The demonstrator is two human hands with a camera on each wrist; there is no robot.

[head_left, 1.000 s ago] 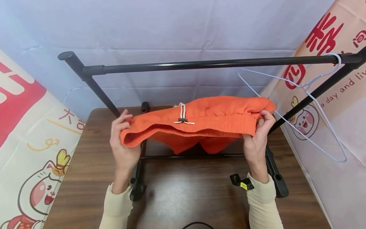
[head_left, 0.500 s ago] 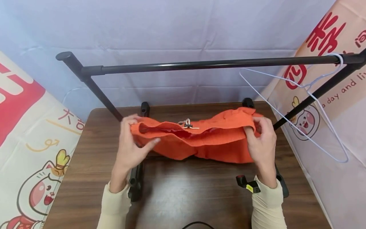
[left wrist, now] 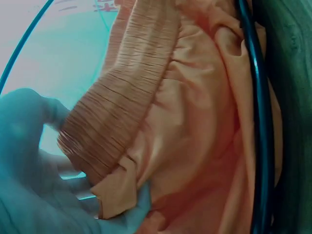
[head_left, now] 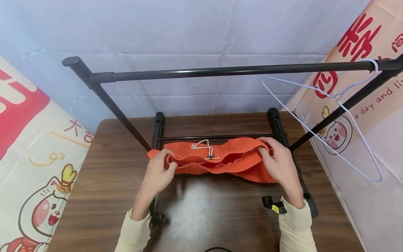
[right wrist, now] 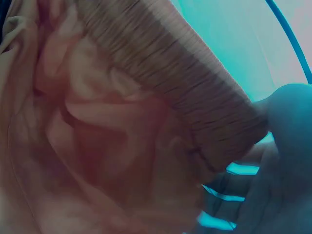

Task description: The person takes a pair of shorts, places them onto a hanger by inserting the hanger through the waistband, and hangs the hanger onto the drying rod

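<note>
Orange shorts (head_left: 182,148) with a gathered elastic waistband hang low between the two hands in the head view, their waist opening facing up. A pale drawstring (head_left: 210,151) with a dark cord lock lies at the middle of the band. My left hand (head_left: 158,176) pinches the left end of the waistband (left wrist: 117,105) between thumb and fingers. At the right end, my right hand (head_left: 279,162) grips the band, thumb on the near side. Both wrist views are tinted; the right one shows the ribbed waistband (right wrist: 180,68) running into the fingers. The shorts' legs are mostly hidden below the waist.
A black clothes rack stands on the wooden table (head_left: 201,217), its top bar (head_left: 220,71) beyond and above the hands. On the bar's right end hangs a pale wire hanger (head_left: 340,94). A dark cable (head_left: 217,249) lies at the front edge.
Both hands have lowered the shorts toward the table, and the waist opening has turned upward. The left hand loosened its thumb, then took the band again farther right.
</note>
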